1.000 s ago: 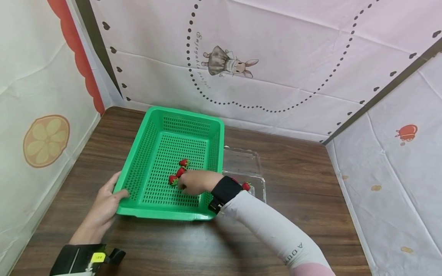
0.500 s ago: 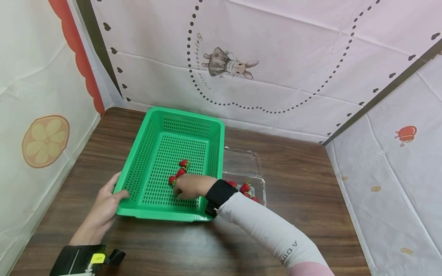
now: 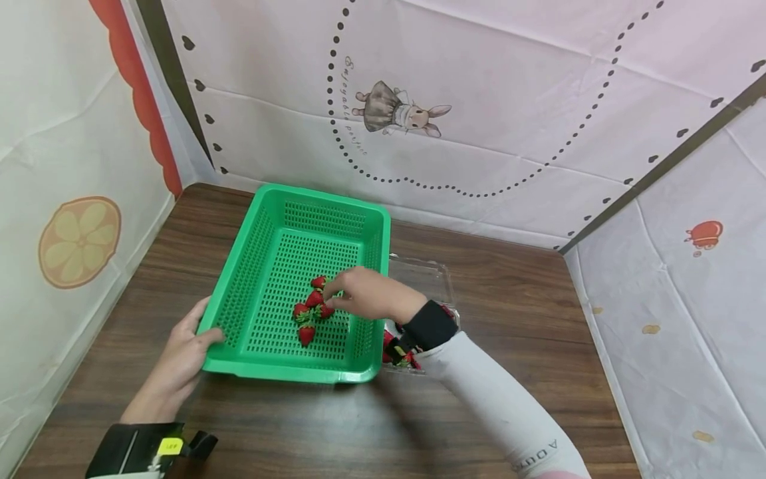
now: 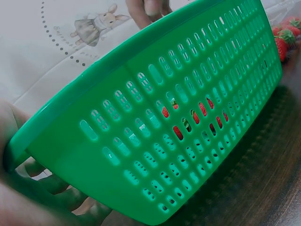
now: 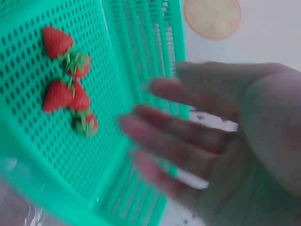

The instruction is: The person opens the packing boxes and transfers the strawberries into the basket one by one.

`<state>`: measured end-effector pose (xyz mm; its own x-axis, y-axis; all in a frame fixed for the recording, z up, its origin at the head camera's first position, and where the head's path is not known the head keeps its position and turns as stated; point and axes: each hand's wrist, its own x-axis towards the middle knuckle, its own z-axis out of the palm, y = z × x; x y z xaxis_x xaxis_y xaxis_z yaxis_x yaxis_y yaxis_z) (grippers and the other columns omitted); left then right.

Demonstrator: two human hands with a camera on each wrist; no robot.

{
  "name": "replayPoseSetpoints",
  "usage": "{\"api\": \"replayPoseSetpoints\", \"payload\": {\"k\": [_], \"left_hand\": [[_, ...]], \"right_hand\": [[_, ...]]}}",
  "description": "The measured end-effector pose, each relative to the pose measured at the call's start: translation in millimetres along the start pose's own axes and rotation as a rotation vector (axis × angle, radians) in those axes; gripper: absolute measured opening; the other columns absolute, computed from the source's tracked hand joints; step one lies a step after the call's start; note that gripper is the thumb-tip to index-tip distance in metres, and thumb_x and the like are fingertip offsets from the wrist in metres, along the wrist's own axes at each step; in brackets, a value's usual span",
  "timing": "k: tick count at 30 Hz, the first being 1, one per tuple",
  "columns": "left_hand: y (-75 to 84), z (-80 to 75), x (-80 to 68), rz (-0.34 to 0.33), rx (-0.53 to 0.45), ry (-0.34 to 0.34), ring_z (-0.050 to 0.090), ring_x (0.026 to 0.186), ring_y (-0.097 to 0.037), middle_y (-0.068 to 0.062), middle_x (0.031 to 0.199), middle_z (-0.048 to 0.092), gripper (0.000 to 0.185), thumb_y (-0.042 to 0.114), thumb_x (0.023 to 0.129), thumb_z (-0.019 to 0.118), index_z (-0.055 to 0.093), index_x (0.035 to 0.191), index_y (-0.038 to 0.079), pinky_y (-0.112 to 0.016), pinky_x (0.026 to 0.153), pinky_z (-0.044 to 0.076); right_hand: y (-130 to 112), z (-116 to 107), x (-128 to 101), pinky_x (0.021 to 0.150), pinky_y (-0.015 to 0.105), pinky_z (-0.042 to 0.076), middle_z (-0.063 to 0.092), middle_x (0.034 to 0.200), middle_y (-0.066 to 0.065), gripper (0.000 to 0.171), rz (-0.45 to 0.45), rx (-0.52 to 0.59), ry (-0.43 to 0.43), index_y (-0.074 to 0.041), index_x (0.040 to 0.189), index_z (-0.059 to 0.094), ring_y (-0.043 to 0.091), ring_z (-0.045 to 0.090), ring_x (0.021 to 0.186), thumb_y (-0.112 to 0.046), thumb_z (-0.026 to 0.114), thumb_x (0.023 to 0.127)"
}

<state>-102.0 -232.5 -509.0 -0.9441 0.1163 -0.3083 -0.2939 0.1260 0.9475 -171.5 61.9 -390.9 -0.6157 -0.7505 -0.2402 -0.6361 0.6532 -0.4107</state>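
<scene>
A green slotted basket (image 3: 281, 219) stands on the wooden table. Several red strawberries (image 3: 310, 307) lie in a cluster on its floor, and they show in the right wrist view as strawberries (image 5: 68, 89). My right hand (image 3: 353, 289) hovers over the basket's right side, just beside the berries. Its fingers (image 5: 155, 136) are spread and hold nothing. My left hand (image 3: 188, 339) grips the basket's near left corner, thumb on the rim. In the left wrist view its fingers (image 4: 51, 188) curl under the basket wall (image 4: 141, 141).
A clear plastic clamshell box (image 3: 421, 276) lies open against the basket's right side, with a few strawberries (image 3: 397, 352) in its near half, partly behind my right wrist. Printed cloth walls close in the table on the left, back and right.
My right hand has lifted off the basket floor and drawn back to the right, now with nothing in it. Strawberries lie where it was. The left hand has kept its hold.
</scene>
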Motion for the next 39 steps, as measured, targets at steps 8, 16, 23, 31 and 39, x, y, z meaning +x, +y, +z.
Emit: {"api": "replayPoseSetpoints", "payload": {"k": [8, 16, 23, 31, 39], "left_hand": [[0.6, -0.5, 0.0, -0.002, -0.007, -0.009, 0.029, 0.135, -0.028, -0.019, 0.160, 0.012, 0.078, 0.001, 0.092, 0.043, 0.009, 0.157, 0.027, -0.015, 0.082, 0.042], [-0.6, -1.2, -0.7, 0.004, 0.000, 0.009, 0.027, 0.138, -0.033, -0.018, 0.161, 0.011, 0.079, 0.000, 0.091, 0.044, 0.009, 0.157, 0.028, -0.014, 0.082, 0.040], [-1.4, -1.1, -1.2, 0.018, 0.006, 0.005, 0.030, 0.135, -0.028, -0.019, 0.160, 0.014, 0.078, 0.000, 0.091, 0.044, 0.011, 0.157, 0.026, -0.015, 0.083, 0.041], [-1.6, -0.6, -1.5, 0.024, 0.002, 0.007, 0.029, 0.135, -0.028, -0.019, 0.160, 0.014, 0.079, 0.000, 0.090, 0.044, 0.011, 0.156, 0.027, -0.014, 0.082, 0.041], [-0.9, -0.6, -1.3, 0.013, 0.001, 0.008, 0.027, 0.137, -0.032, -0.018, 0.161, 0.012, 0.079, 0.000, 0.090, 0.044, 0.009, 0.157, 0.026, -0.014, 0.083, 0.040]], "right_hand": [[23.8, -9.3, -40.8, 0.081, 0.024, 0.050, 0.071, 0.102, 0.003, 0.020, 0.029, -0.001, 0.345, -0.011, 0.108, 0.071, 0.008, 0.063, 0.090, -0.017, 0.055, 0.098], [52.5, 9.3, -69.0, 0.063, 0.023, 0.042, 0.062, 0.077, -0.004, 0.014, 0.091, -0.012, 0.498, -0.013, 0.092, 0.068, 0.005, 0.048, 0.063, -0.017, 0.056, 0.097], [69.7, 40.8, -76.7, 0.056, 0.019, 0.035, 0.052, 0.063, -0.005, 0.018, 0.169, 0.025, 0.298, -0.014, 0.079, 0.062, 0.002, 0.042, 0.054, -0.013, 0.054, 0.095], [68.2, 71.2, -66.0, 0.060, 0.025, 0.043, 0.063, 0.074, -0.001, 0.009, 0.236, -0.045, 0.147, -0.014, 0.091, 0.063, 0.008, 0.056, 0.062, -0.023, 0.061, 0.094], [68.1, 86.3, -54.7, 0.058, 0.030, 0.040, 0.052, 0.063, -0.003, 0.037, 0.361, -0.141, 0.068, -0.018, 0.062, 0.045, 0.013, 0.053, 0.061, -0.030, 0.066, 0.090]]}}
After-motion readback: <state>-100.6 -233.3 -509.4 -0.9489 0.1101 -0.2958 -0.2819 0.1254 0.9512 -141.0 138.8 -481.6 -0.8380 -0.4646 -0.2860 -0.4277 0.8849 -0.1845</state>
